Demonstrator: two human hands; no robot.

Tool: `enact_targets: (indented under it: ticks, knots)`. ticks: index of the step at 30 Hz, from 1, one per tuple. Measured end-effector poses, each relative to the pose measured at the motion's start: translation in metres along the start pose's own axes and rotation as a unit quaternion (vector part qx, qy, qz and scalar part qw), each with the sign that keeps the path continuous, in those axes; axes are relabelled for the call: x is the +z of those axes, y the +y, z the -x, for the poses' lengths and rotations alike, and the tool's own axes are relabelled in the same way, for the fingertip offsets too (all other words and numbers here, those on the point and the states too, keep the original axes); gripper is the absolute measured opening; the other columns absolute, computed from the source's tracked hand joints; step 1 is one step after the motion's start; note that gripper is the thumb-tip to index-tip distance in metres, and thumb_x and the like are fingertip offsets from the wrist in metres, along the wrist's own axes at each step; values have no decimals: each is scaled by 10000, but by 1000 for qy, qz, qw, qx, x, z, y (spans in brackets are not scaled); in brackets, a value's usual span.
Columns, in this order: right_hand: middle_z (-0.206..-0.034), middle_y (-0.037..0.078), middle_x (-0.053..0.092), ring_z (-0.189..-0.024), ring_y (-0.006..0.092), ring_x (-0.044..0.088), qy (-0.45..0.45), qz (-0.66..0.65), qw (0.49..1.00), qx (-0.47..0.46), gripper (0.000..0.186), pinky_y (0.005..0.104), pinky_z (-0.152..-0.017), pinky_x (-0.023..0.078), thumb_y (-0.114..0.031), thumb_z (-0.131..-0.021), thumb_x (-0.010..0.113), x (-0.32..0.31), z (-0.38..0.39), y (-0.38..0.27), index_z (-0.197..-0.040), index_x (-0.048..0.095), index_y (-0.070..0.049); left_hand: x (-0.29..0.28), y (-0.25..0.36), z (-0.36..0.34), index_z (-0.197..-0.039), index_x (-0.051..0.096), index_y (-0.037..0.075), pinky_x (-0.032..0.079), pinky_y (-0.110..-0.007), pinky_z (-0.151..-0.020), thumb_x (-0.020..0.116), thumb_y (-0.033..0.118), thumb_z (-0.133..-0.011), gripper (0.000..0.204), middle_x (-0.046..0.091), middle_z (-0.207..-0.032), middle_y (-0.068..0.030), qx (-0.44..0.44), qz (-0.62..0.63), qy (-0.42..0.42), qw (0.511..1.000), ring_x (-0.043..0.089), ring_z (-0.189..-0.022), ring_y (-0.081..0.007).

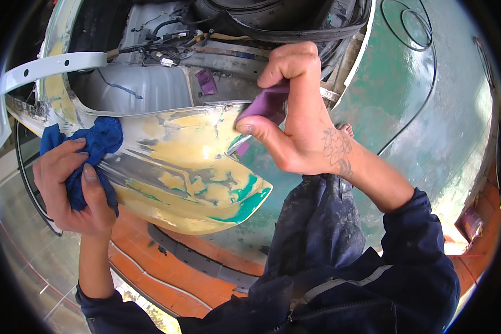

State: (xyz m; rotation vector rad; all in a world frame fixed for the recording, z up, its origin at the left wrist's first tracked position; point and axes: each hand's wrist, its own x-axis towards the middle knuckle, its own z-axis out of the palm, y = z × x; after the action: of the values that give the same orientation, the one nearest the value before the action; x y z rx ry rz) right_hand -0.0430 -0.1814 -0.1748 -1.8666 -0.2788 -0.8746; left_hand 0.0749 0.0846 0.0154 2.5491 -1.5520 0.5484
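A car body panel (192,167) with sanded yellow filler, grey metal and green patches spans the middle of the head view. My left hand (72,195) is closed around a crumpled blue cloth (103,139) at the panel's left part. My right hand (300,125), tattooed on the back, grips a purple sheet or pad (264,106) at the panel's upper right end, thumb over its lower edge. Part of that purple piece is hidden by my fingers.
An open car body cavity (133,83) holds wiring and a loose purple piece (206,82). A white bracket (55,61) juts out at left. A black hose (428,86) lies on the green floor (395,128). Orange flooring (139,245) shows below.
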Motion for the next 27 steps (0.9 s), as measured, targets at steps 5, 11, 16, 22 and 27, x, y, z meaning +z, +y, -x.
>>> enact_targets:
  ticks: [5,11,16,22,27]
  knots:
    - [-1138,151,457,-1090,324,462,9,24,1000,-2,630,390,-916,421,-93,-758,921,10,7,-10,-1208,486,-19,-6,-6,7,-1008,648,-71,493,-446,-1029,570,19,-858,191,709,-1086,-246,31,-13,-30,999,663,-1038,-324]
    - [-1116,145,492,-1077,326,459,11,-1,997,-76,606,407,-904,412,-117,-720,932,10,-1,-1,-1176,543,-28,-3,3,3,-944,659,-68,497,-450,-1000,613,54,-809,188,722,-1021,-255,-2,-1,-4,1000,650,-966,-320]
    - [-1116,134,512,-1078,331,473,4,-13,998,-63,573,418,-892,420,-107,-707,927,11,3,-3,-1158,581,-31,-1,-1,5,-948,659,-74,498,-438,-982,617,57,-818,189,719,-1027,-252,3,0,-3,1000,652,-977,-320]
    - [-1103,131,522,-1066,333,489,-54,-53,993,-93,605,418,-904,438,-82,-655,930,5,-18,4,-1154,589,-44,-5,-2,2,-967,668,-47,490,-413,-967,624,45,-833,168,730,-1037,-239,25,-8,-11,1000,662,-956,-321]
    - [-1124,129,517,-1085,348,490,-104,-65,986,-111,618,437,-916,433,-62,-648,919,12,-51,-10,-1155,567,-30,-12,-1,4,-1003,664,-51,489,-453,-1015,596,26,-839,194,730,-1059,-239,29,-29,-36,999,665,-995,-330]
